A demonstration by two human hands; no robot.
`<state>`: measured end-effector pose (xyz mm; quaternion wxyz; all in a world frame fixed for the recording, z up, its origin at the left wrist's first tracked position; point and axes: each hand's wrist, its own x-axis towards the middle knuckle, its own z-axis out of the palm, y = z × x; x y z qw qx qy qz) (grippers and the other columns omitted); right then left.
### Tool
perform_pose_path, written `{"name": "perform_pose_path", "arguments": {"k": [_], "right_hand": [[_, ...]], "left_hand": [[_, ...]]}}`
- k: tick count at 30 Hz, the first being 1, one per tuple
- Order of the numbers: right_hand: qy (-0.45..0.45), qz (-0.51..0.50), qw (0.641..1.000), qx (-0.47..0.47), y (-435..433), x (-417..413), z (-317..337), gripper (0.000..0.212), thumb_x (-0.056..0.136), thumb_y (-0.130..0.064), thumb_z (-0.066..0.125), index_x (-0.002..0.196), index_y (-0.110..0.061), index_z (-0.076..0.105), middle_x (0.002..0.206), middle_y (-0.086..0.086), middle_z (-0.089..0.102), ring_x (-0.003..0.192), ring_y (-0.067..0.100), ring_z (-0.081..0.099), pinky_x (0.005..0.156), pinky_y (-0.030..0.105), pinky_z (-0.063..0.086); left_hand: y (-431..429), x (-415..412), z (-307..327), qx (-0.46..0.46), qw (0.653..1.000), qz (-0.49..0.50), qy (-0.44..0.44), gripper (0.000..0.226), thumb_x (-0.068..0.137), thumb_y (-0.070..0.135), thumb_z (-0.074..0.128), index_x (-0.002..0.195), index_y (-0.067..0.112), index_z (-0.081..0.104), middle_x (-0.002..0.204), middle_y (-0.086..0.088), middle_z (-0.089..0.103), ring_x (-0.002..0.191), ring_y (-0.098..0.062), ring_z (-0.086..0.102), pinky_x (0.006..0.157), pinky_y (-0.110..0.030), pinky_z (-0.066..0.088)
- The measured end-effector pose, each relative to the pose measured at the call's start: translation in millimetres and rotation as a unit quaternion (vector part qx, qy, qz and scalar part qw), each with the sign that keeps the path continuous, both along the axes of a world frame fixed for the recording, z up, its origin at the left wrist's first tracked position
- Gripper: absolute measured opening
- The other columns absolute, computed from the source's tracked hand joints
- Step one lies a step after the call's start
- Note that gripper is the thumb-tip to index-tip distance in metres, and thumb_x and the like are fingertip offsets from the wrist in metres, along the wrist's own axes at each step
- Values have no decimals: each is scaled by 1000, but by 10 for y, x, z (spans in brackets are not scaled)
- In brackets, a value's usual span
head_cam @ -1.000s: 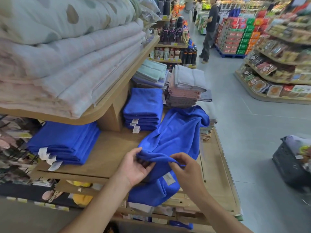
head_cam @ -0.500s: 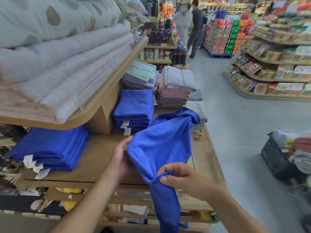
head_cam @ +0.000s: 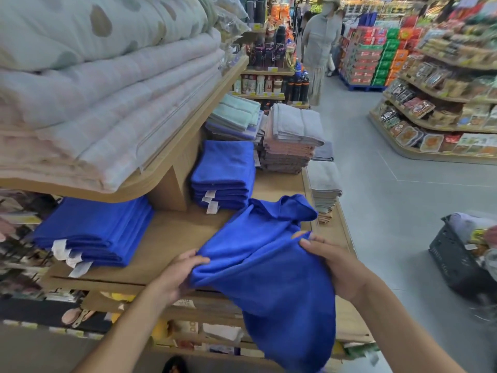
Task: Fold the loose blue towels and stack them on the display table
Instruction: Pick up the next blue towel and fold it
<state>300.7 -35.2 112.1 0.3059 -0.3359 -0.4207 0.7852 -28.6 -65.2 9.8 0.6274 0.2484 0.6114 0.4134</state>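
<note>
Three blurred tags [head_cam: 212, 207], blue towel [head_cam: 258, 267] held

The loose blue towel [head_cam: 269, 270] is a soft cloth with a fine, short pile, matt, and it hangs in smooth folds. The folded blue towels [head_cam: 224, 170] look to be of the same matt cloth. Their small white labels [head_cam: 212, 207] may be paper or fabric; I cannot tell which. The display table [head_cam: 166, 238] has a light wood-look top, smooth and without shine. The quilts [head_cam: 107, 103] are padded cloth, stitched in lines, also matt. The grey towels [head_cam: 295, 122] show a rougher, looped surface. The floor [head_cam: 390, 211] is smooth and grey with a weak gloss. The basket [head_cam: 451, 265] is dark plastic in a grid, and the food packs [head_cam: 419, 107] are covered with glossy film.
</note>
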Motion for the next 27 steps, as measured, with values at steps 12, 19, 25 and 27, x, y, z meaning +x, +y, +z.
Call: {"name": "perform_pose_path", "arguments": {"k": [12, 19, 25, 27], "right_hand": [[-278, -67, 943, 168, 239, -677, -1139, 30, 99, -24, 64, 70, -22, 56, 67, -12, 57, 64, 9, 55, 61, 24, 42], [-296, -107, 924, 219, 191, -661, -1232, 16, 97, -26, 67, 83, -20, 73, 83, -1, 74, 79, 12, 68, 73, 35, 54], [-300, -101, 918, 239, 159, -640, -1238, 19, 101, -20, 61, 92, -26, 77, 90, -10, 76, 84, 7, 69, 82, 33, 56], [-301, -105, 918, 235, 164, -651, -1225, 18, 100, -20, 62, 95, -25, 78, 93, -9, 77, 88, 9, 71, 85, 34, 58]], "left_hand": [[-203, -138, 264, 92, 720, -102, 680, 15, 86, 49, 51, 88, 34, 54, 90, 19, 59, 83, -12, 59, 63, -30, 42], [798, 469, 151, 335, 630, -261, 650, 50, 84, 30, 70, 133, 26, 60, 132, 8, 58, 127, -15, 52, 104, -33, 45], [1147, 544, 4, 343, 631, -237, 654, 17, 90, 31, 65, 105, 31, 74, 114, 12, 70, 121, -13, 60, 118, -41, 28], [1138, 539, 57, 343, 682, -213, 610, 16, 91, 30, 60, 101, 29, 72, 103, 9, 74, 104, -17, 66, 105, -40, 44]]}}
